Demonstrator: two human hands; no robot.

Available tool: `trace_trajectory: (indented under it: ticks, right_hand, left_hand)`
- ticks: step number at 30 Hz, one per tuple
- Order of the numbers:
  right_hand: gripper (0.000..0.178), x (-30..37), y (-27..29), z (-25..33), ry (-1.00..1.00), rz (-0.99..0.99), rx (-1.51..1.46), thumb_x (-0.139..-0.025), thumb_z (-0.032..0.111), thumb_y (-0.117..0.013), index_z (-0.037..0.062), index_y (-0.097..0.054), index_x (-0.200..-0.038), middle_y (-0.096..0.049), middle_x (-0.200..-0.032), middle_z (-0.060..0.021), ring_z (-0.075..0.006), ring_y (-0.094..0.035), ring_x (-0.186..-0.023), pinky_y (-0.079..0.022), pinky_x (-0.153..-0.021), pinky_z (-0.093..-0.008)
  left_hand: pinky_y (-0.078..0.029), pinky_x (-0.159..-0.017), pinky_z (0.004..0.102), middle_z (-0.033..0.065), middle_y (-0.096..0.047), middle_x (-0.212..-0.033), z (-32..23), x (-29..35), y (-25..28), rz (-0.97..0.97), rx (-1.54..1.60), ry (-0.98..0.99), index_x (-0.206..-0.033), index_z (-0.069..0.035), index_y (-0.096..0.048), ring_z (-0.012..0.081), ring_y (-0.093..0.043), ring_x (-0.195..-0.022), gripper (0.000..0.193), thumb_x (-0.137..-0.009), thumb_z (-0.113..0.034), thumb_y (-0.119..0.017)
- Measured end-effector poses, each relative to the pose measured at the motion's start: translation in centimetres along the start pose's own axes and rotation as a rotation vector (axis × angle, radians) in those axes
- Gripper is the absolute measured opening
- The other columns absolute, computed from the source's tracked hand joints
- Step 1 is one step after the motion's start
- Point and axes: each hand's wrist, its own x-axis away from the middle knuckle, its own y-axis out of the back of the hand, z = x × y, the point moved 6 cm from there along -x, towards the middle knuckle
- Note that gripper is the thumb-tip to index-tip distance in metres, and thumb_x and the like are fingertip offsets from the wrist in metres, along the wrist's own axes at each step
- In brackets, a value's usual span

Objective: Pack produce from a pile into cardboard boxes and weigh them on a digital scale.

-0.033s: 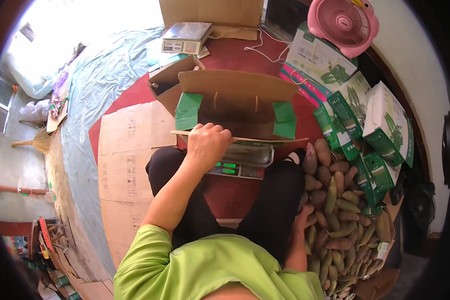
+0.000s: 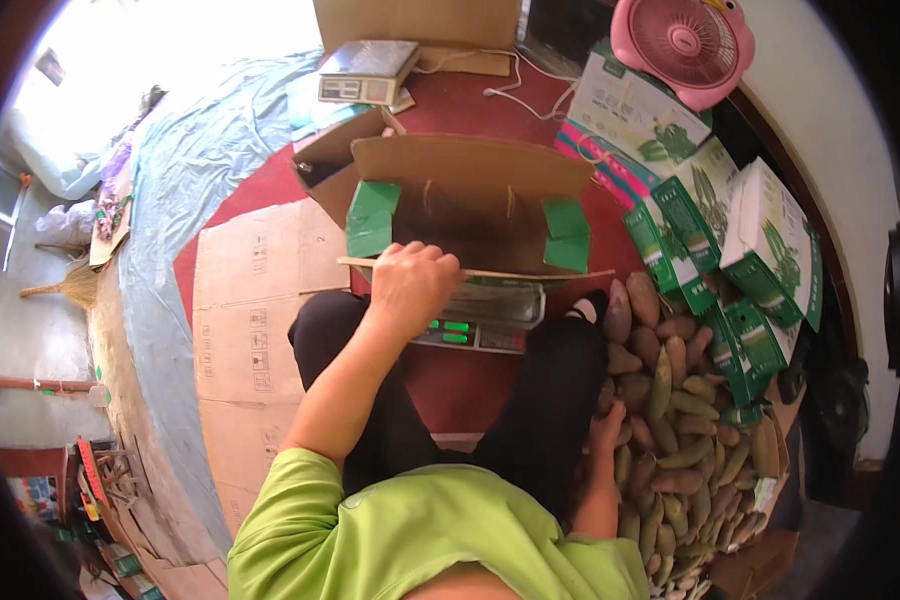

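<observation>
My left hand [image 2: 415, 285] is closed over the edge of the near flap of an open cardboard box [image 2: 460, 210], fingers over the top. Green panels line the box's two side flaps, and its inside is in shadow. Under the near flap a digital scale [image 2: 490, 335] with a clear tray shows lit green digits, between my knees. My right hand [image 2: 606, 428] hangs low beside my right leg, at the left edge of a pile of long green and reddish-brown produce [image 2: 685, 428]. My leg hides part of it, so its fingers do not show clearly.
Several white and green printed cartons [image 2: 770, 235] stand at the right, with a pink fan [image 2: 683, 50] above them. A second scale [image 2: 368, 72] sits at the back. Flattened cardboard [image 2: 255, 330] and a pale blue sheet [image 2: 165, 290] cover the floor at left.
The whole view has shifted very slightly. My left hand stays on the box flap, and my right hand has barely moved beside the pile.
</observation>
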Motion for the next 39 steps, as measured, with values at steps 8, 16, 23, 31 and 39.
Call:
trace_trajectory:
  ticks: [8,16,23,31,39]
  right_hand:
    - [0.049,-7.6,15.0,17.0,0.37,-0.371,-0.337,-0.07,0.001,-0.072,0.0011,-0.047,-0.113,-0.052,-0.112,-0.0101,-0.0214,-0.049,-0.105,-0.04,-0.091,-0.0338]
    - [0.056,-8.8,18.5,32.7,0.788,-0.372,-0.813,-0.073,0.0,-0.072,0.0006,-0.039,-0.117,-0.052,-0.117,-0.0189,-0.0241,-0.051,-0.107,-0.043,-0.095,-0.037]
    - [0.052,-11.5,6.8,39.7,0.783,0.058,-0.758,-0.064,0.007,-0.079,0.0065,-0.048,-0.106,-0.057,-0.102,-0.0076,-0.0171,-0.058,-0.09,-0.049,-0.077,-0.0308]
    - [0.029,-14.7,3.6,36.5,0.68,-0.055,-0.43,-0.074,0.011,-0.071,0.0026,-0.056,-0.098,-0.062,-0.092,-0.0119,-0.0191,-0.061,-0.086,-0.049,-0.071,-0.029]
    - [0.013,-13.2,2.8,12.2,0.237,-0.129,-0.442,-0.079,0.003,-0.062,0.0018,-0.057,-0.091,-0.06,-0.081,-0.006,-0.0138,-0.058,-0.076,-0.047,-0.069,-0.0277]
  left_hand:
    - [-0.045,-0.064,0.0357,0.0003,-0.056,-0.065,-1.0,0.1,0.5,0.07,-0.024,-0.004,-0.069,-0.012,-0.06,0.0202,-0.058,-0.069,0.014,-0.074,-0.025,-0.066]
    - [-0.046,-0.065,0.0351,0.0002,-0.056,-0.066,-1.1,0.6,0.4,0.077,0.008,-0.014,-0.07,-0.012,-0.06,0.0199,-0.058,-0.069,0.014,-0.075,-0.024,-0.065]
    - [-0.046,-0.065,0.0356,0.0004,-0.056,-0.066,-0.9,0.4,0.6,0.067,-0.016,-0.028,-0.07,-0.012,-0.06,0.0205,-0.058,-0.069,0.013,-0.075,-0.023,-0.064]
    - [-0.045,-0.063,0.0363,0.0012,-0.056,-0.064,-1.1,-0.1,0.8,0.063,-0.017,-0.03,-0.07,-0.012,-0.06,0.0215,-0.058,-0.068,0.013,-0.075,-0.023,-0.065]
    - [-0.045,-0.065,0.0358,0.0022,-0.061,-0.069,-1.7,-0.1,1.4,0.046,0.041,-0.001,-0.075,-0.011,-0.064,0.0221,-0.059,-0.07,0.012,-0.074,-0.023,-0.066]
